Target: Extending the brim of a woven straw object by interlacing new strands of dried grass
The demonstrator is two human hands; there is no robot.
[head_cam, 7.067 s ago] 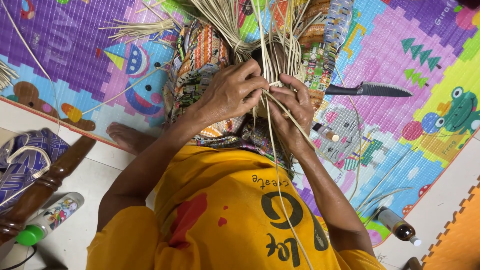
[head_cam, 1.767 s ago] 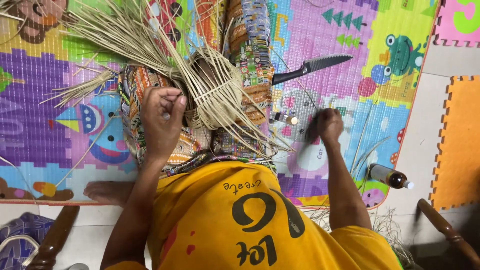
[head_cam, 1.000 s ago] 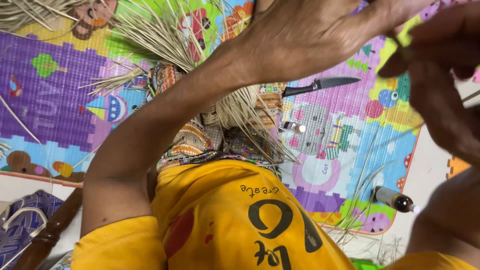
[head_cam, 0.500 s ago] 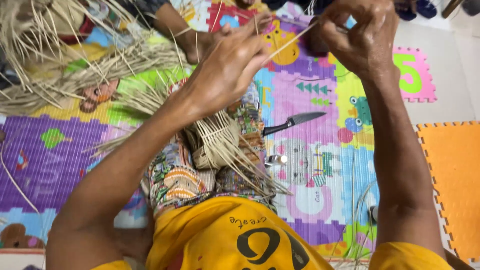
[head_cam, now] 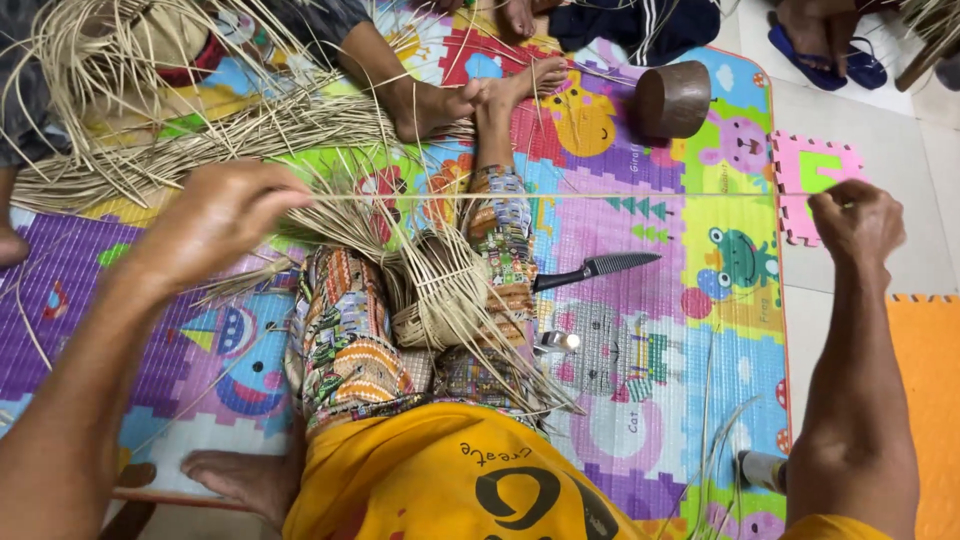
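A thin pale rattan strip [head_cam: 560,195] is stretched taut and level between my two hands. My left hand [head_cam: 225,215] pinches its left end, and my right hand [head_cam: 857,220] is closed on its right end near the mat's edge. Below the strip, a half-woven rattan basket [head_cam: 440,295] rests on my lap between my patterned trouser legs, its loose stakes fanning up and to the left. Neither hand touches the basket.
A black-handled serrated knife [head_cam: 595,270] lies on the colourful foam mat [head_cam: 640,340] right of the basket, with a small vial [head_cam: 558,342] below it. Heaps of rattan strips [head_cam: 150,130] lie at the upper left. Another person's foot [head_cam: 440,105], a brown bowl-shaped block [head_cam: 672,98] and a bottle [head_cam: 762,470] are nearby.
My hands were raised close together on the strip; they have since pulled wide apart, drawing it out straight and level. The view has tipped up to show more of the mat.
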